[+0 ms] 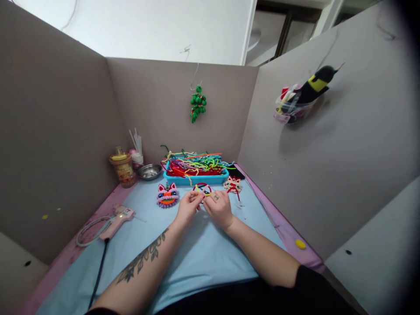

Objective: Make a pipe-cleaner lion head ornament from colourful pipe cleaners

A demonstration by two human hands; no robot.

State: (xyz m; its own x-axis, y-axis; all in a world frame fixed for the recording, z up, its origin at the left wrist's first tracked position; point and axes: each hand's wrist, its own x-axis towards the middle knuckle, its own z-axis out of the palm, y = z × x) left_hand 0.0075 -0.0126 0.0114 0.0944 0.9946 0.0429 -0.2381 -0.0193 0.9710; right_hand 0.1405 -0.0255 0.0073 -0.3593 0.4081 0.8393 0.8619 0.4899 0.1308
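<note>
Near the middle of the blue cloth, a small round piece (203,188) with a dark red rim and yellow and pink strips is pinched between both hands. My left hand (188,206) grips its lower left edge with fingers closed. My right hand (219,208), wearing a ring, holds it from the right, with a red strip sticking out by the knuckles. Left of the hands lies a purple, pink and orange animal face (167,196). Beyond my right hand rests a cream and red animal face (232,184). The fingertips partly hide the held piece.
A blue tray (197,179) heaped with colored fuzzy strips stands behind the hands. At left are a pink glue gun (116,222), a metal bowl (149,172) and a lidded cup (124,169). A black phone-like object (236,172) lies behind; a yellow disc (300,244) lies right.
</note>
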